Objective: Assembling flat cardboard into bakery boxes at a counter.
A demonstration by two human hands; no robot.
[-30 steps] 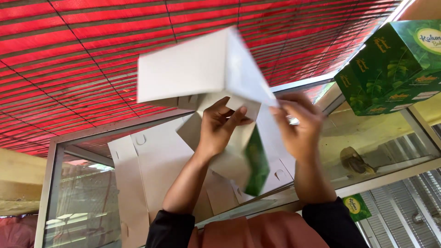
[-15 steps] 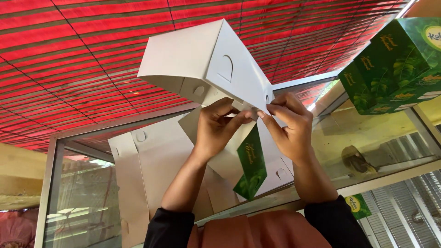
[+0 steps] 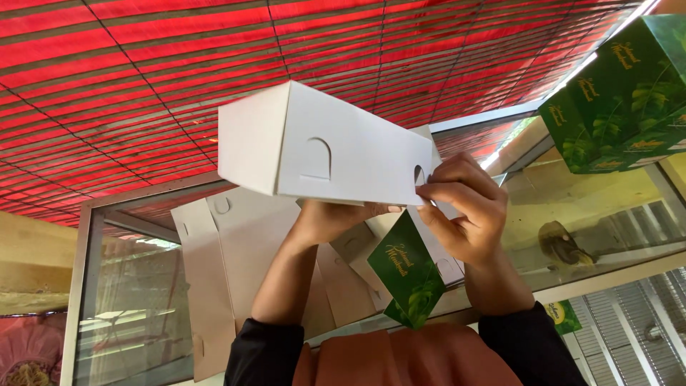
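My left hand props the white box mid-frame; right hand pinches its end flap, which could crease.

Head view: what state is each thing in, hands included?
White cardboard box: folded into shape, held up, tilted.
Left hand: under the box, supporting it.
Right hand: fingers pinching the box's end by a slot.
Green flap: hanging loose below the box.
Flat box blanks: unfolded, lying on the glass counter.
Green boxes: assembled, stacked.
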